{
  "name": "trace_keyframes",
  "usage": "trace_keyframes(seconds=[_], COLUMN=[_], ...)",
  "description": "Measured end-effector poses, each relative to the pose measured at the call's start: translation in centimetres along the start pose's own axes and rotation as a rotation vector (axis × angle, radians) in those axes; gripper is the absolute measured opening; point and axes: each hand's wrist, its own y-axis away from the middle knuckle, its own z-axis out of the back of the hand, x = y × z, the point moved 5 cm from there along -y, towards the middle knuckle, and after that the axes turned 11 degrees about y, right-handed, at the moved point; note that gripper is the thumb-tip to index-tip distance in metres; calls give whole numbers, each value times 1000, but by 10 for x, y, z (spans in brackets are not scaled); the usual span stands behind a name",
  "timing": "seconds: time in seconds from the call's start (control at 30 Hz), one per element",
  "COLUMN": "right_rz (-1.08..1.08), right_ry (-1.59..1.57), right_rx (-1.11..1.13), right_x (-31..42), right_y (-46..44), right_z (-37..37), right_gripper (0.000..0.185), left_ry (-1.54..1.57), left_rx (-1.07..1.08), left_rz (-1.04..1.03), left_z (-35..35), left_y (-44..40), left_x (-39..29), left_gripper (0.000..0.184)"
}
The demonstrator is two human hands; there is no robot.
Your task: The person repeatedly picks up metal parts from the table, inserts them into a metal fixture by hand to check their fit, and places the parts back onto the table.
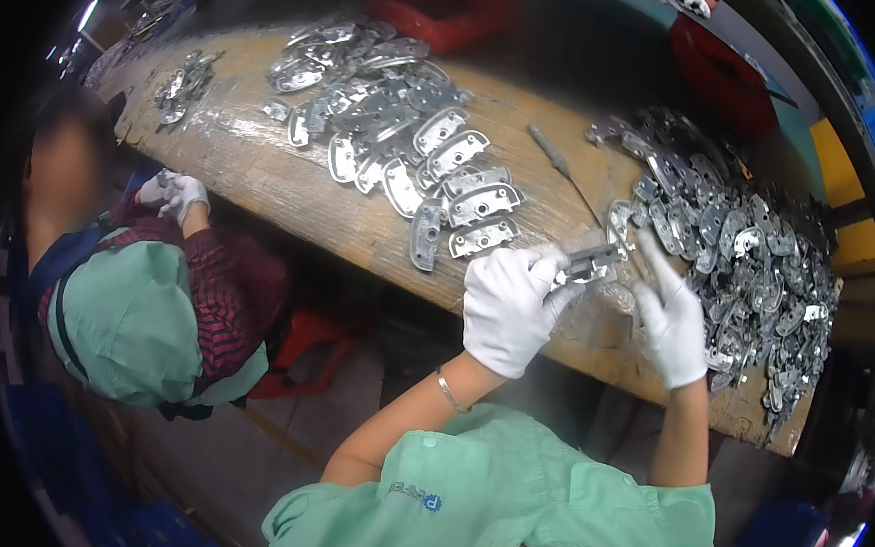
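Observation:
My left hand (pixel 510 313), in a white glove, has its fingers closed around a grey metal part (pixel 586 264) above the table's near edge. My right hand (pixel 675 328), also gloved in white, is just to the right of that part. Its index finger and thumb are spread apart, and I see nothing held between them. Beyond my hands lies a screwdriver-like tool (pixel 549 151) with a grey handle and a thin shaft pointing toward me. A single curved metal piece (pixel 619 222) rests near the shaft's tip, close to my right fingertips.
A heap of metal parts (pixel 749 263) covers the table's right end. Similar curved parts (pixel 397 121) spread across the middle, with a smaller pile (pixel 184 88) farther left. Red bins (pixel 439 8) stand behind. At left sits a co-worker in a green cap (pixel 129 320), with gloved hands (pixel 174 193).

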Motion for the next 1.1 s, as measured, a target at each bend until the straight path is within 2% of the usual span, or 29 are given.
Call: trace_keyframes(seconds=[0.03,0.07,0.1,0.17,0.2,0.23,0.33,0.4,0.43,0.5,0.53,0.7,0.8,0.9,0.93,1.1], right_rz=[-13,-222,14,66,112,111,218,207,202,214,226,168,194,198,209,161], right_ry=[22,0,47,281,399,400,710,759,809,849,882,961,950,983,987,983], right_rx=[45,189,47,24,-34,-29,-76,-97,-119,-127,-145,-50,-137,-97,-105,-73], right_x=[13,13,16,25,28,29,34,31,31,37,40,42,47,46,47,49], right_y=[14,28,37,51,56,58,64,69,70,58,55,70,55,60,58,44], right_z=[-1,-8,-17,-28,-36,-41,-54,-62,-63,-68,-69,-66,-69,-68,-67,-62], right_gripper=[52,53,52,50,51,51,60,60,60,60,59,60,61,62,62,59], left_ry=[-20,-162,-162,-215,-142,-140,-192,-57,-51,-206,-220,-160,-218,-145,-165,-182], left_rx=[-5,-17,-14,-59,198,199,87,196,193,8,-2,-17,-12,12,-64,-22], left_rz=[-8,34,39,46,223,228,134,285,288,120,101,130,115,136,75,112], left_z=[-3,-2,-2,0,0,-1,1,-6,-9,-6,-4,-2,-5,-6,-3,-5], left_y=[4,5,5,7,-3,-2,-3,-6,-7,-4,-5,-9,-6,-5,-6,-5], left_x=[-1,-4,-4,-3,2,3,0,8,11,6,4,4,5,9,5,3], left_gripper=[55,63,63,71,76,76,68,52,52,38,34,32,28,27,26,33])
